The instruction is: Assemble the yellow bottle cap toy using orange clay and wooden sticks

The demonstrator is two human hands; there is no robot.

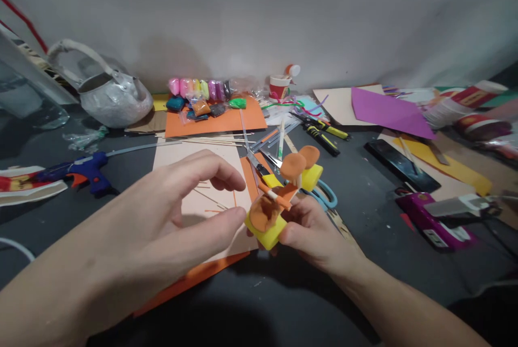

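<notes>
A small craft model (267, 213) of orange clay discs, sticks and yellow blocks is gripped in my right hand (309, 228), over the near part of the table. Its yellow block sits between my thumb and fingers; the far fingertips are hidden. My left hand (182, 212) is just left of the model, thumb and fingers apart around nothing. The thumb tip appears close to the model's left edge; whether it touches, I cannot tell. Beneath both hands lies a pale paper sheet (190, 169) with thin sticks. Blue-handled scissors (327, 194) lie behind my right hand.
A blue glue gun (91, 170) and a silvery kettle (117, 96) are at left. Bagged clay (200, 107) and a paper cup (279, 87) stand at the back. Pliers (321, 136), a phone (400, 163), purple paper (388, 112) and a purple power strip with cords (435, 223) are right.
</notes>
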